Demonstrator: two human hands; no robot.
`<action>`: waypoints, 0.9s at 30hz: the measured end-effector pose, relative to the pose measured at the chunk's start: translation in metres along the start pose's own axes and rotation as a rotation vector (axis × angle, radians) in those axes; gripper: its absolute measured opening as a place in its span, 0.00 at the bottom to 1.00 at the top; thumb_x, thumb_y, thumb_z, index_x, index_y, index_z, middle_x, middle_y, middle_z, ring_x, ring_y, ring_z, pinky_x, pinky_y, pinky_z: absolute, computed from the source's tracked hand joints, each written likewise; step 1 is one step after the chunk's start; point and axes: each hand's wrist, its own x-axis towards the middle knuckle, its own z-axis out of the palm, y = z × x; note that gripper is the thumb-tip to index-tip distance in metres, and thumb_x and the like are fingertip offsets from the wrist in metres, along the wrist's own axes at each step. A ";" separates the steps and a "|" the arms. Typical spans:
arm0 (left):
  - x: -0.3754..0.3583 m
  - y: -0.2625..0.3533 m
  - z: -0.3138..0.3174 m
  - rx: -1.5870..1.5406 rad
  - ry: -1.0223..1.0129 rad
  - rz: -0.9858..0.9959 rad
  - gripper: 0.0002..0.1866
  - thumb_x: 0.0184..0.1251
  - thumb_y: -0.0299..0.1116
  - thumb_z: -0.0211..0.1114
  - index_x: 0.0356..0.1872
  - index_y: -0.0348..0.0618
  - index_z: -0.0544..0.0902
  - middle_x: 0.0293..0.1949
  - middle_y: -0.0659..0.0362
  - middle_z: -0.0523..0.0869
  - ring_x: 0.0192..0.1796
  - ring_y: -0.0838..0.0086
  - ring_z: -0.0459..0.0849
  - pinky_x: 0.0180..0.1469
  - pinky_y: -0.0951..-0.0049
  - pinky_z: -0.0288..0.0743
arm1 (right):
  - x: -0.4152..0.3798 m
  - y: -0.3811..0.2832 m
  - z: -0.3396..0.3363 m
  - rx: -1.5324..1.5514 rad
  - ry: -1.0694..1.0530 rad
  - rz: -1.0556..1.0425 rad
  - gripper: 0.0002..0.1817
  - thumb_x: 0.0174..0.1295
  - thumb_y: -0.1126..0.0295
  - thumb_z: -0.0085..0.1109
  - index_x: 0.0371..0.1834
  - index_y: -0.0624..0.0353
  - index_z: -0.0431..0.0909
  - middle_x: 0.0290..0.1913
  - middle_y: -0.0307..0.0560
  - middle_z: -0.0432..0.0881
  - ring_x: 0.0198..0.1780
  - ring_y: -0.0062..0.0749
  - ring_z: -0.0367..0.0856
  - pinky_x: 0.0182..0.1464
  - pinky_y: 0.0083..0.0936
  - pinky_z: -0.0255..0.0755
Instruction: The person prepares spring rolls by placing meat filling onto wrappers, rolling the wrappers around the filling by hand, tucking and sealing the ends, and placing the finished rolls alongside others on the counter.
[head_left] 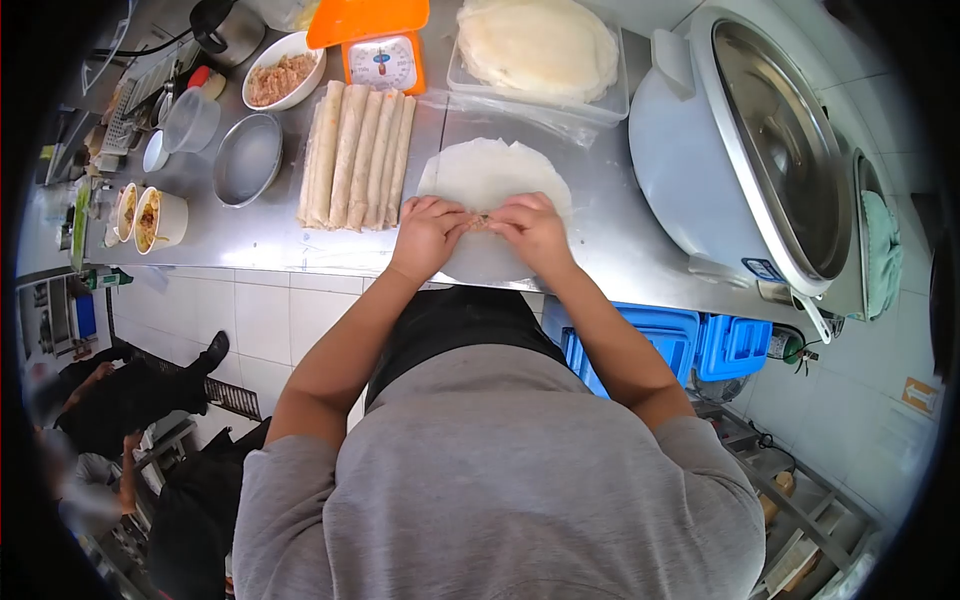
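Note:
A round, pale wrapper sheet point(490, 165) lies flat on the steel counter in front of me. Across its middle is a small strip of minced meat filling point(479, 221), pinched between the fingertips of both hands. My left hand point(430, 232) grips the strip's left end, fingers bent and pressed together. From the other side my right hand point(533, 228) pinches its right end the same way. Left of the sheet lie several long rolled wrappers point(355, 155) side by side. Beyond it, a stack of round wrappers point(540, 45) rests in a clear plastic tray.
An orange kitchen scale point(385, 62) stands behind the rolls, beside a white bowl of minced meat point(283, 80). A metal bowl point(248, 160) and paper cups of food point(160, 221) are at left. A large lidded pot point(740, 150) occupies the right. Other people sit at lower left.

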 end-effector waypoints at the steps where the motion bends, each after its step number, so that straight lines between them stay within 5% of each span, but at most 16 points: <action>1: 0.002 0.009 -0.004 0.023 0.070 -0.033 0.13 0.54 0.34 0.72 0.42 0.50 0.88 0.44 0.65 0.87 0.51 0.67 0.80 0.59 0.61 0.63 | -0.001 0.003 -0.005 -0.026 -0.015 0.038 0.06 0.49 0.71 0.70 0.32 0.56 0.87 0.34 0.43 0.82 0.41 0.41 0.77 0.46 0.33 0.71; 7: 0.016 0.019 0.035 -0.028 0.038 0.181 0.16 0.54 0.35 0.72 0.46 0.51 0.87 0.47 0.64 0.86 0.53 0.65 0.79 0.62 0.56 0.61 | -0.017 0.036 -0.034 -0.054 -0.057 0.211 0.11 0.48 0.71 0.71 0.36 0.57 0.87 0.38 0.45 0.83 0.45 0.43 0.79 0.49 0.33 0.73; 9: 0.018 0.033 0.030 -0.036 0.017 0.108 0.18 0.54 0.38 0.72 0.48 0.52 0.86 0.47 0.64 0.86 0.54 0.66 0.78 0.62 0.55 0.61 | -0.020 0.026 -0.042 0.009 0.002 0.276 0.14 0.48 0.72 0.71 0.40 0.57 0.86 0.41 0.47 0.83 0.46 0.45 0.79 0.50 0.33 0.73; 12: 0.022 0.031 0.043 0.052 -0.073 0.155 0.23 0.54 0.40 0.73 0.53 0.51 0.83 0.49 0.61 0.85 0.55 0.66 0.78 0.62 0.54 0.61 | -0.031 0.031 -0.045 -0.209 -0.186 0.101 0.19 0.49 0.71 0.71 0.47 0.57 0.84 0.47 0.51 0.81 0.48 0.45 0.80 0.52 0.32 0.74; 18: 0.029 0.041 -0.023 -0.179 -0.011 0.023 0.29 0.56 0.37 0.72 0.61 0.46 0.77 0.56 0.53 0.81 0.58 0.57 0.76 0.64 0.57 0.62 | 0.035 -0.003 -0.056 -0.042 -0.166 0.312 0.24 0.51 0.70 0.71 0.54 0.59 0.80 0.52 0.53 0.80 0.51 0.45 0.79 0.55 0.33 0.74; 27: -0.065 -0.010 -0.160 -0.191 0.186 -0.245 0.21 0.58 0.26 0.71 0.54 0.44 0.83 0.52 0.51 0.83 0.55 0.57 0.81 0.58 0.64 0.75 | 0.233 -0.112 0.097 0.042 -0.269 -0.358 0.24 0.54 0.83 0.53 0.58 0.62 0.76 0.57 0.57 0.78 0.59 0.54 0.75 0.64 0.37 0.68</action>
